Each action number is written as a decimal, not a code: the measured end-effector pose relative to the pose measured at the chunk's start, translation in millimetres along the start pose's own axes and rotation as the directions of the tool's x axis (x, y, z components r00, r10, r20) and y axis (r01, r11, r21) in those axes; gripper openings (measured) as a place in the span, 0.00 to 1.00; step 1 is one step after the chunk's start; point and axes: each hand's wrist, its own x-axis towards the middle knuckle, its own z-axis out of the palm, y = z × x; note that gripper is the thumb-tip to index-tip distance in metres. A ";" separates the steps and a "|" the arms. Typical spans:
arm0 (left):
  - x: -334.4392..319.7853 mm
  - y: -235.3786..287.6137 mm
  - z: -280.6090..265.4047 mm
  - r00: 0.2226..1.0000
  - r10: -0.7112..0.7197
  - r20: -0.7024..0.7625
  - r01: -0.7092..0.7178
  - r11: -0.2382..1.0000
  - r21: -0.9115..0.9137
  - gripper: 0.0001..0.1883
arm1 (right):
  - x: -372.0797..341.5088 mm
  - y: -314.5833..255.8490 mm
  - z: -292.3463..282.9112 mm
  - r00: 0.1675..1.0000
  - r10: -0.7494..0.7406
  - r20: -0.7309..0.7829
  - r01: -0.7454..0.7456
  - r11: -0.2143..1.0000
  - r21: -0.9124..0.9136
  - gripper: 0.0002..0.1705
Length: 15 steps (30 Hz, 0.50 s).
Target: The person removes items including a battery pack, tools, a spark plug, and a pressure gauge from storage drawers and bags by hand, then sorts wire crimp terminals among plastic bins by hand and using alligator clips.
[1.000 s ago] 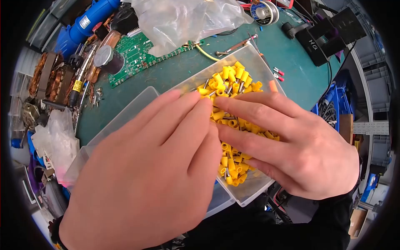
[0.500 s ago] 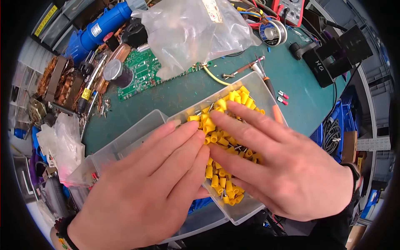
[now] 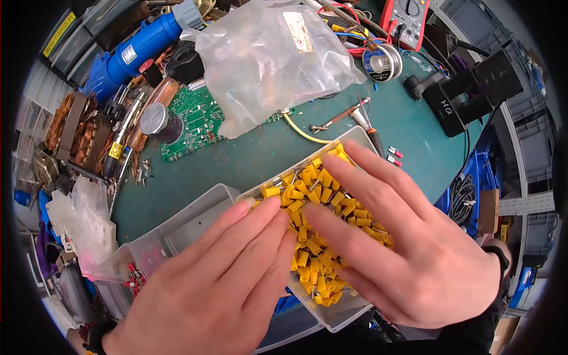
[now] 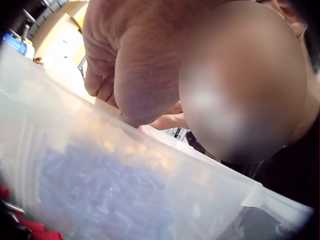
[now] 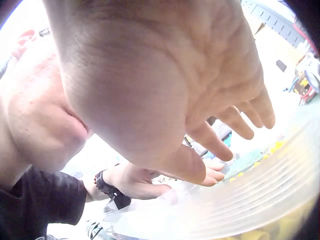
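1. Small yellow plastic sleeves (image 3: 312, 244), smooth hollow tubes with some shiny metal pins, lay jumbled in a translucent, hard-walled box (image 3: 343, 312).
2. The left hand (image 3: 204, 284) reached over the box's side, fingers extended and narrowly together.
3. The right hand (image 3: 417, 254) spread its fingers wide over the sleeves; its exact contact I cannot tell.
4. A crumpled, cloudy bag (image 3: 260, 71) partly covered a flat green circuit board (image 3: 192, 115).
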 end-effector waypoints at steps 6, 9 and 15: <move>-0.7 -0.5 1.8 1.000 -0.004 -0.019 0.003 0.999 -0.032 0.26 | 4.4 -7.9 1.2 0.966 0.074 0.248 -0.055 0.995 -0.081 0.34; 0.2 -0.7 1.7 1.000 -0.002 -0.023 0.002 0.999 -0.038 0.25 | -7.5 -12.8 -0.4 0.961 0.059 0.269 -0.058 0.998 -0.011 0.33; 1.7 -10.6 8.6 0.992 0.118 -0.037 -0.117 0.993 0.032 0.16 | -17.8 -7.7 -2.1 0.969 0.021 0.245 -0.028 0.999 0.027 0.31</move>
